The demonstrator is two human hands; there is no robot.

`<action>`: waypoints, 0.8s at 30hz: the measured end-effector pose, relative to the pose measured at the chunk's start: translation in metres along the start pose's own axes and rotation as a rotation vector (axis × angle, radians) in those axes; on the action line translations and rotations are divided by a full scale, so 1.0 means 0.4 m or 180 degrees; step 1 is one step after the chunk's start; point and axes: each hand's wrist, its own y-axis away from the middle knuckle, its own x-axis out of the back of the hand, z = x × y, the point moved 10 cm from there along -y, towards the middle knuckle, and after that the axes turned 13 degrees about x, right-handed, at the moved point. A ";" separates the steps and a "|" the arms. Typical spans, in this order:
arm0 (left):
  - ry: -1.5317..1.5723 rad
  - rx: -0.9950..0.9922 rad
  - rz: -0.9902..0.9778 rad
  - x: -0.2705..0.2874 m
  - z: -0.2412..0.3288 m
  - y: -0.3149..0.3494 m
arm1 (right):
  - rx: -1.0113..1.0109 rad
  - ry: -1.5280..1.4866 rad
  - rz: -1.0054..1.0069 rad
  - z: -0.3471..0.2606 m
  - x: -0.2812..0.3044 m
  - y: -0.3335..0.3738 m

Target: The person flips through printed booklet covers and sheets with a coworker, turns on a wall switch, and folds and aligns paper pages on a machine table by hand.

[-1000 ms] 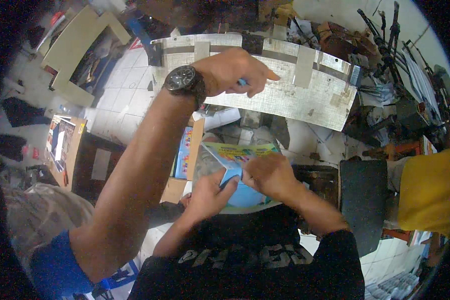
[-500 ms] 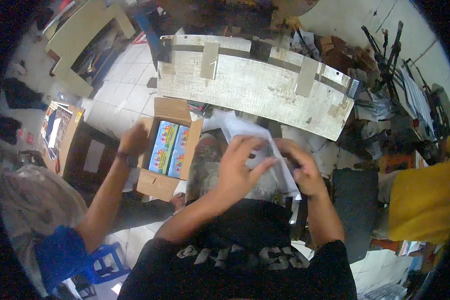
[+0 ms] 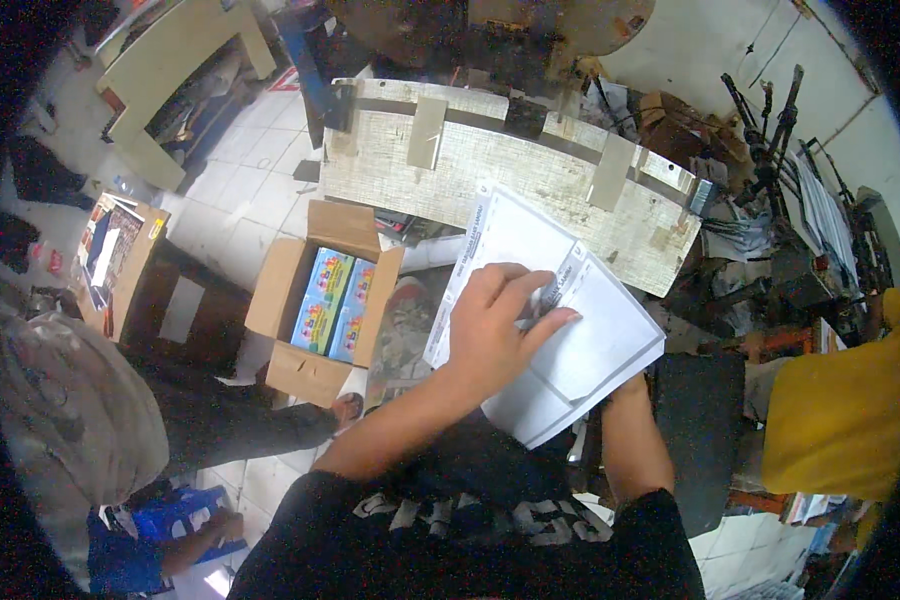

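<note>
White printed sheets of paper [image 3: 610, 335] lie spread at a tilt in front of my chest, one overlapping another, with a grey printed strip across them. My left hand [image 3: 495, 330] rests over the sheets, thumb and forefinger apart and nothing visibly pinched between them. From below, my right hand [image 3: 627, 392] holds the sheets near their lower right edge; its fingers are hidden behind the paper. Left of the sheets stands an open cardboard box [image 3: 315, 373] packed with small blue and green printed boxes [image 3: 322, 300].
Ahead stands a worn, whitish bench top [image 3: 390, 160] with tan strips. On the left are a person's grey garment [image 3: 80, 410], a blue plastic stool [image 3: 175, 515] and a small table with papers [image 3: 150, 235]. A yellow cloth [image 3: 840, 420] hangs over something at right.
The sheets, earlier seen nearly edge-on, now face up and spread wider. My right hand has slipped beneath them. The other person's arm has withdrawn from the cardboard box towards the stool.
</note>
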 end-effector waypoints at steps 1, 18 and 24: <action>0.0020 0.0011 -0.0031 -0.004 -0.005 0.003 | -0.0001 0.0013 0.0007 0.003 -0.002 -0.001; 0.0866 0.1209 -0.0749 -0.014 -0.245 0.075 | 0.1295 0.3289 -0.0143 -0.171 -0.250 -0.102; 0.1270 0.1394 -0.1673 -0.030 -0.254 0.104 | 0.1521 0.3716 -0.0232 -0.188 -0.286 -0.127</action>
